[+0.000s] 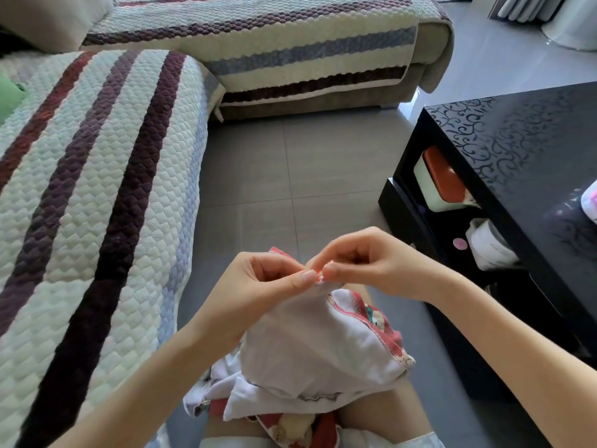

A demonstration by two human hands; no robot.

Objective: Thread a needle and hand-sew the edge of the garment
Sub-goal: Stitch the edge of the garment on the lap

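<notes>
- Plainly, in the head view, the left hand (pixel 268 279) pinches the red-trimmed edge of the white garment (pixel 316 350), which lies bunched on the lap at 6 o'clock.
- The right hand (pixel 365 263) pinches the same edge, its fingertips meeting the left's.
- A needle or thread is too small to make out.
- This looks like stitching at the hem rather than threading. The next move likely calls for the left keeping the edge taut while the right draws through close to the trim.
- A grey tiled floor (pixel 290 173) fills the centre, with a striped quilted sofa (pixel 97 189) from 9 to 12 o'clock.
- At 3 o'clock is a glossy black table (pixel 517 140), with containers on its lower shelf.
</notes>
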